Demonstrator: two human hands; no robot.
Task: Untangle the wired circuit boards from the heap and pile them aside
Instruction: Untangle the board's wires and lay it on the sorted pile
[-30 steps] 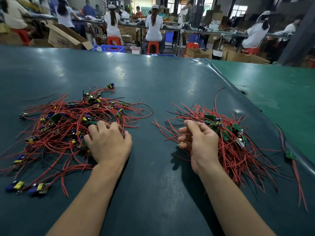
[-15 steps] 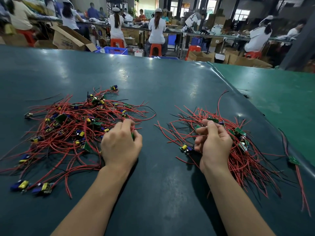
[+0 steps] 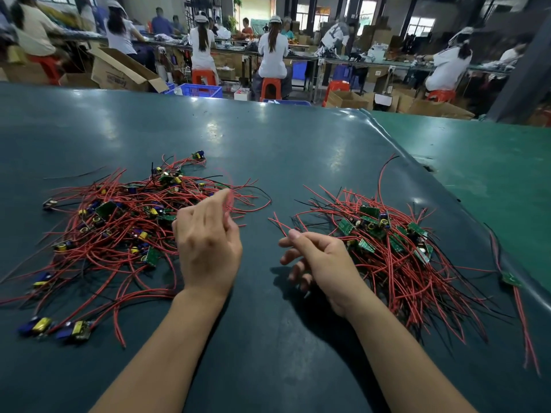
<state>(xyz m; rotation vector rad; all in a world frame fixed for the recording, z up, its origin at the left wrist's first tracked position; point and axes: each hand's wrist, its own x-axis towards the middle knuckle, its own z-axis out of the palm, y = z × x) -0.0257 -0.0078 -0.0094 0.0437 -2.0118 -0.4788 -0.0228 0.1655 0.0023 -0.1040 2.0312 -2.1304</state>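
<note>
A tangled heap of wired circuit boards [image 3: 119,228], with red and black leads and blue and yellow parts, spreads over the left of the dark table [image 3: 268,150]. A second pile of green boards [image 3: 387,242] with red wires lies on the right. My left hand [image 3: 208,248] hovers at the heap's right edge and pinches a blurred red wire [image 3: 228,195] lifted off the heap. My right hand [image 3: 322,263] floats between the two piles, just left of the right pile, with its fingers loosely spread and nothing in them.
A single board [image 3: 511,278] with long red wires lies apart at the far right, on the seam to a lighter green table [image 3: 492,174]. People sit at benches behind, with cardboard boxes [image 3: 119,70] and a blue crate [image 3: 199,90].
My left hand has risen from the heap's edge, drawing a red wire upward. My right hand let go of the right pile, opened and drifted left off it.
</note>
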